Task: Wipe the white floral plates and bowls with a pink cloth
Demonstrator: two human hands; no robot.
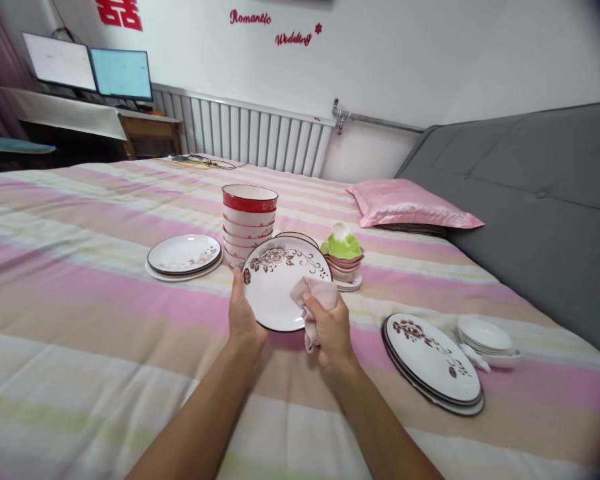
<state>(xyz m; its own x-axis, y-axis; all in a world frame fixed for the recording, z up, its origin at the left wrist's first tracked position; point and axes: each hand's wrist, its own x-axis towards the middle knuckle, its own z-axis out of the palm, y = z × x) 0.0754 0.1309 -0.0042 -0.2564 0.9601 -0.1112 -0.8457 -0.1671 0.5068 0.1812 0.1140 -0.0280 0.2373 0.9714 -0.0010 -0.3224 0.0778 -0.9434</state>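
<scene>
A white plate (275,293) with a dark rim and brown flower pattern is held tilted up above the bed, facing me. My left hand (245,313) grips its left edge, thumb at the front and the other fingers hidden behind. In my right hand (334,330) is a pale pink cloth (313,293), pressed against the right side of the plate's face. Just behind the plate rises a stack of red and white bowls (249,217), partly covered by it.
Flat plates (184,253) lie to the left. A stack of patterned plates (433,360) and small white dishes (484,335) are at right. Behind my right hand sit a green leaf-shaped dish (343,245) and pink bowls (345,265). A pink pillow (413,203) rests near the grey headboard (525,180).
</scene>
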